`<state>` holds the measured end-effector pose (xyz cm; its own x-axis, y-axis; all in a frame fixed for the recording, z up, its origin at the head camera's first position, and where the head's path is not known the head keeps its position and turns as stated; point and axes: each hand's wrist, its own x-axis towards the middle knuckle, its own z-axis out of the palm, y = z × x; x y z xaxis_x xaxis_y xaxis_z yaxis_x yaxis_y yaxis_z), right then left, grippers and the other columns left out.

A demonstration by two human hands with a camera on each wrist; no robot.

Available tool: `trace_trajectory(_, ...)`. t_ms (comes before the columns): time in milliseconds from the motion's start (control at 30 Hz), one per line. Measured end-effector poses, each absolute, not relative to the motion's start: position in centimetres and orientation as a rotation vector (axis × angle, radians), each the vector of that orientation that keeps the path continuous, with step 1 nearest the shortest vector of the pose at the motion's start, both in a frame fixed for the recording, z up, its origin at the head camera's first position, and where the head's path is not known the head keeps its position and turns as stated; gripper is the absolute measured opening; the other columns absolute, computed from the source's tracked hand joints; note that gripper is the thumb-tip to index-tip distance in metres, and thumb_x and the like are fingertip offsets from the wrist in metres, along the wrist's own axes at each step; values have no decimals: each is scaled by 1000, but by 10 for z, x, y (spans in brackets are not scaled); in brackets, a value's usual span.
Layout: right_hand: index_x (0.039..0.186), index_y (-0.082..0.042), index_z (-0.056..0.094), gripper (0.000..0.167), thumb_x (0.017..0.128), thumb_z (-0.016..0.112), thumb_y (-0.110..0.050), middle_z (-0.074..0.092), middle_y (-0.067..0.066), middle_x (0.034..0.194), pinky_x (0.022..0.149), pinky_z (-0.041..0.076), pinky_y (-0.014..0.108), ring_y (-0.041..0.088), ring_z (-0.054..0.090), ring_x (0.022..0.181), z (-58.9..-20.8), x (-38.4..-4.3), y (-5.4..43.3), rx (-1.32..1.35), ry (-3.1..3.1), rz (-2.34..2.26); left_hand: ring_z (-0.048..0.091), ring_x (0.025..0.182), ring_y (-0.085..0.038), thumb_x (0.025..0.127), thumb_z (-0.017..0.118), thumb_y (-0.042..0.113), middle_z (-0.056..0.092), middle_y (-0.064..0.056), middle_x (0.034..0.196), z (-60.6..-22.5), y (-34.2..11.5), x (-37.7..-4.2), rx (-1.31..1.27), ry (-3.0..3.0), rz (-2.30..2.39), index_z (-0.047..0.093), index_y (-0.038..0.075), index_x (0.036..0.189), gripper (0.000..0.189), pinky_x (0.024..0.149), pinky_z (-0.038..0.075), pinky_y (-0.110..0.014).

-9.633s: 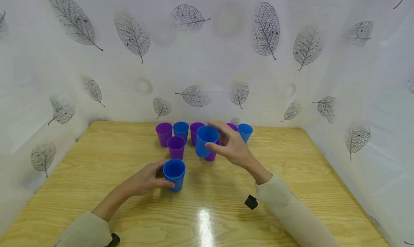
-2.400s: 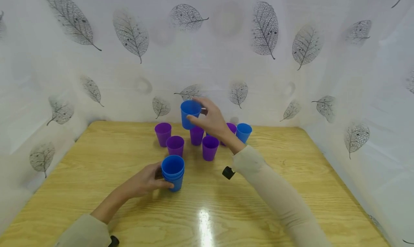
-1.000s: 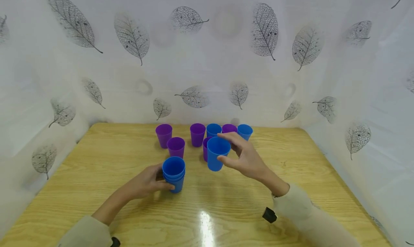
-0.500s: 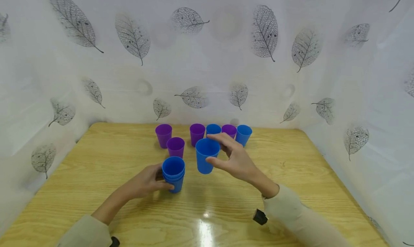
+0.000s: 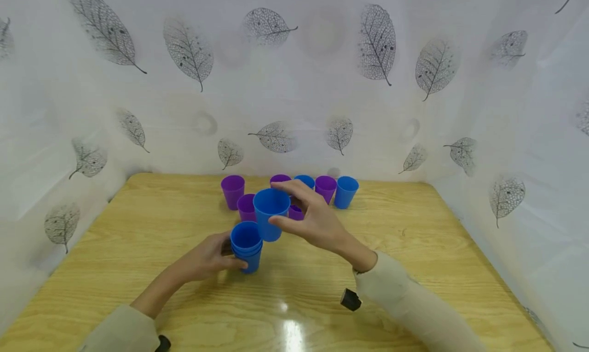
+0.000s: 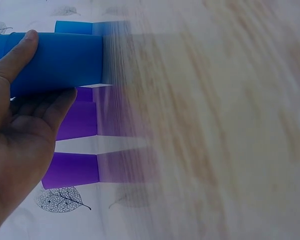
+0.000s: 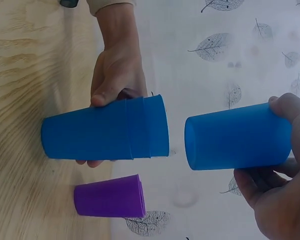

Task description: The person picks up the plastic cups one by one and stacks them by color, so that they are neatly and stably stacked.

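Observation:
My left hand [image 5: 209, 258] grips an upright stack of nested blue cups [image 5: 252, 261] on the table, thumb on the near side and fingers behind. Several rims show at its top. My right hand [image 5: 315, 216] holds a single blue cup [image 5: 268, 219] by its side, thumb in front. This cup hangs mouth up, just above and to the right of the stack. In the right wrist view, a gap separates the base of the held cup [image 7: 235, 137] from the stack's mouth [image 7: 157, 125]. The left wrist view shows the stack [image 6: 64, 62] standing on the tabletop.
Behind the hands stand purple cups [image 5: 232, 192] and blue cups [image 5: 346, 193] in a row at the table's back edge. Two more purple cups stand before them, one at left [image 5: 246, 209], one mostly behind my right hand [image 5: 296, 214]. A leaf-patterned curtain [image 5: 294, 86] encloses the table.
Since the earliest frame the stack has gained a cup. My right hand has lifted a blue cup from the back row, brought it forward, then left towards the stack. The left hand stays put.

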<state>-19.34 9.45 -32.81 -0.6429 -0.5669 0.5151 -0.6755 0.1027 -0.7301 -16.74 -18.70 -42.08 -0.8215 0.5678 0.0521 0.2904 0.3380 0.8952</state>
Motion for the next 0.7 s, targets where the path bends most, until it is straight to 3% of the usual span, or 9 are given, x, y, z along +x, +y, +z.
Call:
trace_trajectory(200, 144, 0, 56, 60, 89, 80, -6, 60, 10, 129, 86, 57, 28, 19, 59, 102, -325, -198, 79, 1301, -2239, 1531, 57, 129, -45, 96, 77, 16, 58, -27, 140, -420, -187, -168, 762, 2322, 1482, 44, -10, 147, 66, 108, 49, -54)
trace_trajectory(467, 145, 0, 54, 61, 90, 79, -5, 59, 12, 137, 102, 55, 34, 21, 60, 120, -327, -198, 67, 1298, -2246, 1604, 57, 129, -44, 96, 76, 13, 57, -28, 140, -421, -187, -168, 788, 2298, 1501, 42, -11, 147, 66, 108, 50, -46)
trace_trajectory(700, 148, -4, 53, 62, 92, 79, -9, 57, 8, 142, 106, 53, 36, 19, 57, 126, -334, -195, 59, 1315, -2274, 1605, 58, 128, -44, 97, 75, 14, 58, -27, 139, -419, -187, -167, 775, 2327, 1475, 42, -10, 147, 65, 108, 49, -54)
